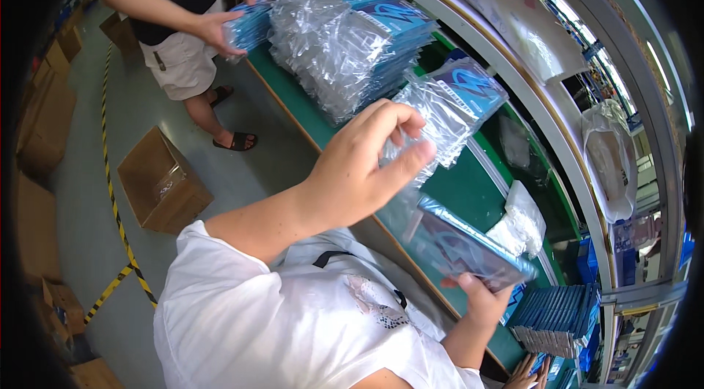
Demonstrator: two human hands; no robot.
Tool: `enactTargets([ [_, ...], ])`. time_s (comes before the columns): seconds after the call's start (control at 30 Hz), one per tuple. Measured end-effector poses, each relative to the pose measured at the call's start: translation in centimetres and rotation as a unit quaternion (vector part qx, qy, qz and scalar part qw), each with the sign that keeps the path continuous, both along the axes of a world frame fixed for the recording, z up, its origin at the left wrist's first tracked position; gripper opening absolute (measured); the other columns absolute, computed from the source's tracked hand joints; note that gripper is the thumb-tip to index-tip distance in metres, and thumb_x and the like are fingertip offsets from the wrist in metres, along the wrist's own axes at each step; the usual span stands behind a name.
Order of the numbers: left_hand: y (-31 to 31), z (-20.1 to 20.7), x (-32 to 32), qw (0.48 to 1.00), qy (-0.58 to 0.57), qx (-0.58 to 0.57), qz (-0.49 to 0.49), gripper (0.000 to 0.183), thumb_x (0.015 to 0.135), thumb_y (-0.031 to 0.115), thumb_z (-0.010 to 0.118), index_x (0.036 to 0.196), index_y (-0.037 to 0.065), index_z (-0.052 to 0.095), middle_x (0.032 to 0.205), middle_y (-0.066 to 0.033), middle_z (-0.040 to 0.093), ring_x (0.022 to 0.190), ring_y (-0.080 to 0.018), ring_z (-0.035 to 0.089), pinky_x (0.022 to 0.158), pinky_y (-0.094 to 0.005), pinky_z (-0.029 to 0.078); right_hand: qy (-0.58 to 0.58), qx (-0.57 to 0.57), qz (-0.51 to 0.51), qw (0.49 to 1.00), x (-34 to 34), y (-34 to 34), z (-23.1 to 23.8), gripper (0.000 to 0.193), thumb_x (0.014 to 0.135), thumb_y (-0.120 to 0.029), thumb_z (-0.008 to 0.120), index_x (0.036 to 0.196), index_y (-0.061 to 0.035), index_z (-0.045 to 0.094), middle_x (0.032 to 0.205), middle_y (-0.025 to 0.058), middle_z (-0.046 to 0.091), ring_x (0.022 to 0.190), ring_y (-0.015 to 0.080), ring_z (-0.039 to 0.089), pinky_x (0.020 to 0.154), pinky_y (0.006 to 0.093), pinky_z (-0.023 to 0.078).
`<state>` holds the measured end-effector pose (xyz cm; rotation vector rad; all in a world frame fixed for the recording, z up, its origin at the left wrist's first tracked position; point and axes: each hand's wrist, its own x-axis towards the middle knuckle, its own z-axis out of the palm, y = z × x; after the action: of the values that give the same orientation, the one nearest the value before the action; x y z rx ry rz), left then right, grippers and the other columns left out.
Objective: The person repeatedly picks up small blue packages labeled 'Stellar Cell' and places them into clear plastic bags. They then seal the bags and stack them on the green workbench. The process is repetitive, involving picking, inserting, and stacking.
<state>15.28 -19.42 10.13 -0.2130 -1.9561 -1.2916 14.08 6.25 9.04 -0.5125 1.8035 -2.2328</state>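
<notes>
My right hand (484,299) grips the near right end of a flat blue box (473,244), tilted above the green bench. Clear film shows, blurred, at the box's left end. My left hand (367,154) is raised in front of a smaller pile of bagged blue boxes (458,99); its fingers are curled but apart from the thumb, with nothing visible between them. Behind stands a tall pile of blue boxes in clear bags (352,37), their loose film ends facing the aisle.
A co-worker's hands (220,30) hold several blue packs at the bench's far left. Other hands (532,373) show at the lower right, near a row of blue boxes (557,316). White plastic bags (522,220) lie on the bench (455,191). An open carton (163,180) stands on the floor.
</notes>
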Motion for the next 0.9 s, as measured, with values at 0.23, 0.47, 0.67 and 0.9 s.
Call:
enactTargets([
  [0.23,2.6,3.4,-0.4,0.846,-0.321,-0.162,-0.394,0.053,0.085,0.035,0.065,0.118,-0.003,0.050,0.100,-0.0128,0.061,0.085,-0.0217,0.061,0.073,-0.0311,0.048,-0.111,-0.004,0.215,0.970,-3.3,2.5,0.6,0.035,0.073,-0.007,0.066,0.097,0.0152,0.055,0.075,0.0218,0.064,0.053,0.0248,0.062,0.047,0.0319,0.051],
  [0.47,0.2,7.4,-3.3,0.899,-0.299,0.106,-0.303,0.027,0.092,0.018,0.058,0.111,-0.001,0.056,0.090,0.0012,0.060,0.077,-0.0039,0.055,0.067,-0.0209,0.046,-0.056,-0.135,0.229,0.962,-6.0,1.8,-0.4,0.067,0.089,-0.041,0.051,0.131,0.0087,0.035,0.100,0.0260,0.061,0.067,0.0239,0.065,0.052,0.0283,0.050],
  [0.67,-4.5,8.9,-12.9,0.947,-0.232,0.056,-0.215,0.027,0.091,0.026,0.058,0.100,0.002,0.063,0.086,0.0024,0.062,0.080,-0.0047,0.055,0.074,-0.0215,0.043,-0.097,-0.084,0.212,0.969,-6.6,0.2,-1.1,0.043,0.093,-0.029,0.050,0.120,0.0037,0.051,0.098,0.0156,0.063,0.074,0.0178,0.063,0.061,0.0263,0.050],
  [0.9,-4.5,3.4,-16.0,0.946,-0.282,0.103,-0.119,0.043,0.089,0.026,0.058,0.122,-0.001,0.055,0.122,-0.0096,0.055,0.113,-0.0185,0.050,0.096,-0.0290,0.036,-0.062,-0.011,0.123,0.990,-8.1,-1.3,-1.6,0.042,0.092,-0.029,0.053,0.121,0.0013,0.051,0.101,0.0114,0.062,0.081,0.0137,0.060,0.065,0.0257,0.048],
])
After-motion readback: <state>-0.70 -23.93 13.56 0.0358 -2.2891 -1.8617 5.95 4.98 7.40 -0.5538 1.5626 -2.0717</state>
